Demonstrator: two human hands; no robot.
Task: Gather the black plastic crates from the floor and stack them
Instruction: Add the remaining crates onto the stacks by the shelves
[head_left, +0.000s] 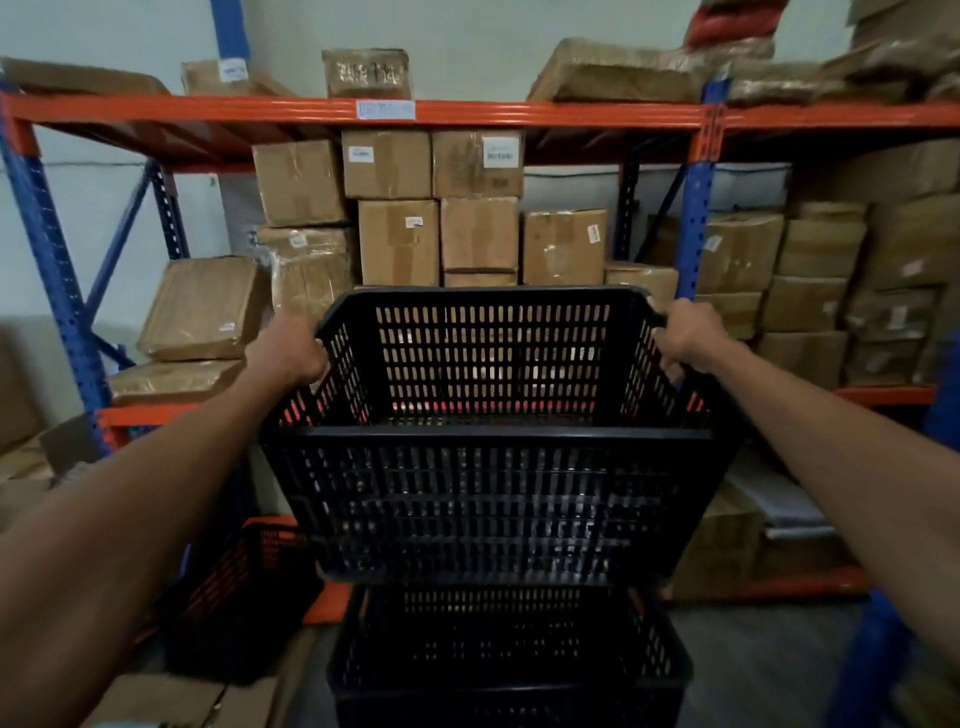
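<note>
Both hands grip one black crate (488, 441) by its far corners. Left hand (288, 351) is curled shut over the rim at the far left corner, right hand (685, 335) curled shut over the rim at the far right corner, and both bare forearms reach in from the bottom edges of the view. That crate is held up in the air, tilted so its open top faces the camera and its slotted far wall stands up in front of the shelves.

Directly below it sits a second crate (509, 654), upright, its rim just under the held crate's base; whether the two touch cannot be told. Its foot is cut off by the bottom edge. A third crate (239, 603) lies to the lower left, tipped on its side near the rack's bottom beam, with flattened cardboard (156, 699) just in front of it.

Behind everything stands a rack (693, 228) with blue posts and orange beams. Taped boxes (400, 241) fill its middle shelf, stacked in rows, and flatter wrapped parcels (613, 73) lie on the shelf above.
</note>
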